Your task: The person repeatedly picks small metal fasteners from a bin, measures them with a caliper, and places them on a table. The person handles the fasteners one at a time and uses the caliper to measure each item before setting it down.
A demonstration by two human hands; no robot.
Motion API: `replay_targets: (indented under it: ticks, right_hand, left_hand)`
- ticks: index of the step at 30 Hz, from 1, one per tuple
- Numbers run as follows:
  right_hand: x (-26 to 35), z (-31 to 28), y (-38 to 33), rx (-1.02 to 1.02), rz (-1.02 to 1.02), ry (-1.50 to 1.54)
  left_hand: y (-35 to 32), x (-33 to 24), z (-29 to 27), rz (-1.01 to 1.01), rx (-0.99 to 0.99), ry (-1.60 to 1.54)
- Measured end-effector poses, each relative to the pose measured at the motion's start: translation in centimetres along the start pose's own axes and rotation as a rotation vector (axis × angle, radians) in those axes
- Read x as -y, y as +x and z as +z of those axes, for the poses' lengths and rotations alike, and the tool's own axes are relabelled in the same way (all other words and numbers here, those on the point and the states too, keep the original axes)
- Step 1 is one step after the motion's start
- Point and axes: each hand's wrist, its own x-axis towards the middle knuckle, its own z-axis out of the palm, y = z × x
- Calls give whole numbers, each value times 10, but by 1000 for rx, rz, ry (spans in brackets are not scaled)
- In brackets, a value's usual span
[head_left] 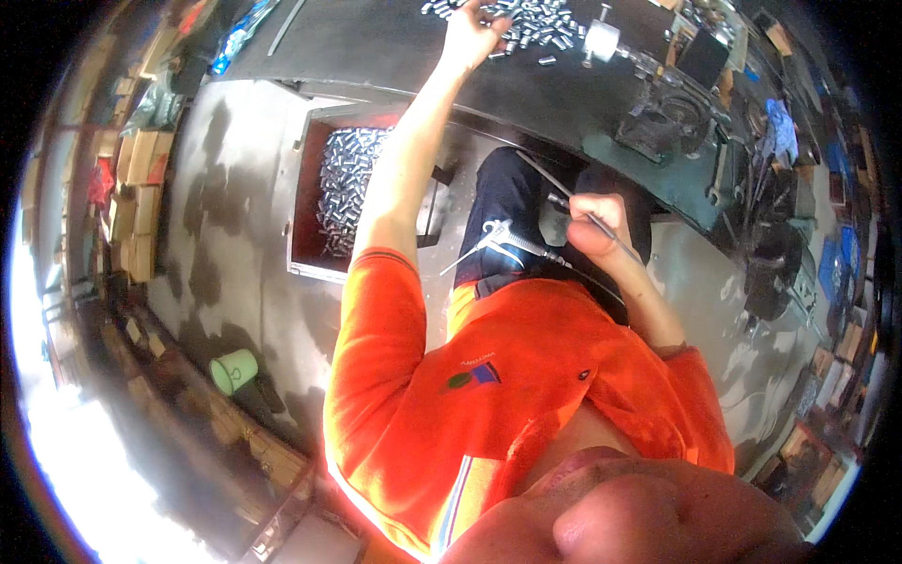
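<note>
Small, shiny metal cylinders (540, 25) lie around the left hand (470, 39); whether it pinches one cannot be told. Lifting them singly seems best. The right hand (599, 224) grasps a thin grey metal rod (552, 179), better kept off the edge of the dark, flat bench (352, 52) between both hands. Room to move seems widest left of the left hand.

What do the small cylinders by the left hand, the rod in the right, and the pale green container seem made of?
Small cylinders: probably metal, smooth and shiny, judging by their silvery glints.
Rod: likely metal too, duller grey, thin and straight; too small to be sure.
Pale green container: perhaps plastic, smooth, going by its even, solid colour.
</note>
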Motion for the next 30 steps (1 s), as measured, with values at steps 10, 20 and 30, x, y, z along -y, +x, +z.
replay_targets:
  ticks: [10,20,30]
  right_hand:
    - [-15,12,-6,99,33,161]
    - [-12,25,1,174,60,218]
    - [-15,19,-8,152,150,177]
  left_hand:
    - [-113,15,-153,-271,-164,-87]
    - [-266,140,-240,-647,249,1128]
    - [-235,133,-229,-883,415,1134]
